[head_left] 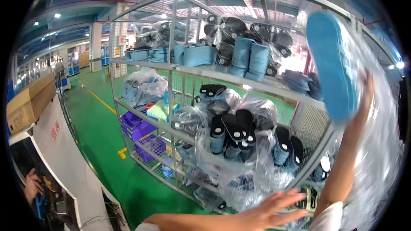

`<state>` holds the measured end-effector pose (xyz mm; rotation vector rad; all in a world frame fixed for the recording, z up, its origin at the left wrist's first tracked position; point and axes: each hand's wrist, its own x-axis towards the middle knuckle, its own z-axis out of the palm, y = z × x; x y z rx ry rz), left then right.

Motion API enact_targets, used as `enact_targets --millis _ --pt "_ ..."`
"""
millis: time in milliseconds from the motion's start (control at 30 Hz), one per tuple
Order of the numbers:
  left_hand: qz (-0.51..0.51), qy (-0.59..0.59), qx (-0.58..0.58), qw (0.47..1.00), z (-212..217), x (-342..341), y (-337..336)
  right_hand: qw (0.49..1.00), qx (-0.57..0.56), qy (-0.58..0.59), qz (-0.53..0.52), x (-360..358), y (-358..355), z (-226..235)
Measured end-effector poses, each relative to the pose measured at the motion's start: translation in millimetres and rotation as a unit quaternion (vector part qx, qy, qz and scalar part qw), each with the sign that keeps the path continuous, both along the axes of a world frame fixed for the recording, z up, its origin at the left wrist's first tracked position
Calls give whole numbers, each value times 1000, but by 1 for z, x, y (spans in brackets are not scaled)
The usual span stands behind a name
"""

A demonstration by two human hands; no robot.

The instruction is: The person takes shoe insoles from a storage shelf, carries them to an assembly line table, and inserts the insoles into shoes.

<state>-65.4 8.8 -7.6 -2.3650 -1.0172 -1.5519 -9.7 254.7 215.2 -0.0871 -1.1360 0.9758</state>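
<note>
Blue insole [332, 66], long and oval, is being held high at the upper right of the view, its long axis running nearly upright and leaning a little to the left at the top, in front of the top corner of a tall metal wire rack [252, 79]. That rack is filling most of the scene, standing on a green floor [100, 145] and carrying shelves of stacked blue insoles [246, 57], bundles of black insoles [233, 132] wrapped in clear plastic, and purple crates [137, 124] lower down. A loose sheet of clear plastic [381, 145] is hanging down the right side, around the raised arm. The right hand [366, 96] is reaching upward beside the insole's lower right edge and appears to be gripping it, though blur and plastic are hiding the fingers, so the exact grasp cannot be told. The left hand [274, 207] is hovering low at the bottom centre, fingers spread wide and holding nothing, close to the plastic-wrapped bundles on the lower shelf. The two hands are well apart, the right far above the left, and the right is clearly the nearer one to the insole. At the far left edge, another person's hand [31, 186] is working beside a cardboard box [28, 102].
</note>
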Motion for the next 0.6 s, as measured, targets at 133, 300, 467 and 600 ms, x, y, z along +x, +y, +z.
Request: enact_targets --millis 133,300,467,600 --pt "224 -129 -170 951 -55 -87 -24 983 153 58 -85 -149 21 129" --pt "357 -584 -68 726 -141 -141 -93 953 230 -151 -125 -306 35 159" --pt "487 -710 24 509 -253 -98 -204 880 311 -353 -64 -397 98 154" --pt "531 -809 32 250 -259 -134 -217 855 366 -358 -80 -400 131 147"
